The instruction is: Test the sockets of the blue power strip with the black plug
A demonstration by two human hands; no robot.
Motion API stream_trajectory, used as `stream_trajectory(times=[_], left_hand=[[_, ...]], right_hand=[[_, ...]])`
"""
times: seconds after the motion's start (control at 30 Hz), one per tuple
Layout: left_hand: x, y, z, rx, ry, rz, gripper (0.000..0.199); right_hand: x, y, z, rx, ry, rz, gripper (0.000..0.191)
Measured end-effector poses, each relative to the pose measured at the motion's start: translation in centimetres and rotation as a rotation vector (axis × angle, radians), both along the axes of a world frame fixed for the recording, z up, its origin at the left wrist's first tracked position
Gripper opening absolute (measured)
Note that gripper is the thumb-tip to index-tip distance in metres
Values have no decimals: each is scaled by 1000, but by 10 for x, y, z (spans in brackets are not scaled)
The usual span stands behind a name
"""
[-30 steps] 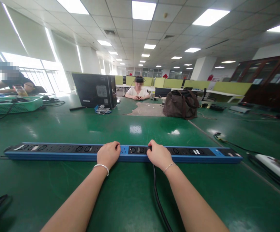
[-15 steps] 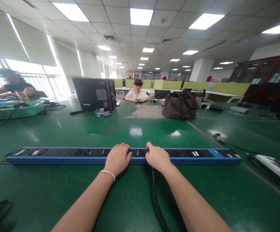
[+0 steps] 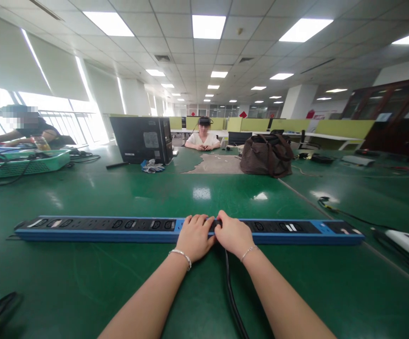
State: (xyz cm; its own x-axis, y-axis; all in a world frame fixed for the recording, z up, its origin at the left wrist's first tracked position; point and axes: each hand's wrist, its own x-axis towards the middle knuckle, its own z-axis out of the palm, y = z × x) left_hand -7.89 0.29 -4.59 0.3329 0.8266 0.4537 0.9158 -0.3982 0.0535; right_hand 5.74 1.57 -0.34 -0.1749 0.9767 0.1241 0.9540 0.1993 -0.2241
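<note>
The right hand [image 3: 235,234] has its grip closed on a black cable [image 3: 231,292], its end hidden, trailing to the near side. The left hand [image 3: 195,238], its grip open, lies over the middle of a long blue power strip [image 3: 169,225] set left to right across the green table [image 3: 119,282]. A brown bag [image 3: 266,155] sits far right.

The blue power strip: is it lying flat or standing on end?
Lying flat: the blue power strip stretches sideways across the green table, its black socket face turned upward.
</note>
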Motion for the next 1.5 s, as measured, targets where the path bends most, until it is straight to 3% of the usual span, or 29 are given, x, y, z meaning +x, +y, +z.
stream_trajectory(times=[0.13, 0.3, 0.47, 1.2, 1.33, 1.5], left_hand=[[0, 0, -2, 11, 6, 9, 46], [1, 1, -2, 7, 28, 25, 47], [1, 1, -2, 18, 31, 26, 47], [3, 1, 0, 1, 0, 32, 46], [3, 1, 0, -1, -8, 31, 46], [3, 1, -1, -8, -18, 35, 47]], right_hand=[[1, 1, -1, 31, 22, -7, 23], [6, 8, -6, -38, 247, -48, 20], [8, 12, -13, -11, 395, -21, 19], [10, 11, -15, 13, 475, 19, 23], [10, 10, -8, -28, 377, 41, 27], [7, 6, 2, -96, 122, -46, 39]])
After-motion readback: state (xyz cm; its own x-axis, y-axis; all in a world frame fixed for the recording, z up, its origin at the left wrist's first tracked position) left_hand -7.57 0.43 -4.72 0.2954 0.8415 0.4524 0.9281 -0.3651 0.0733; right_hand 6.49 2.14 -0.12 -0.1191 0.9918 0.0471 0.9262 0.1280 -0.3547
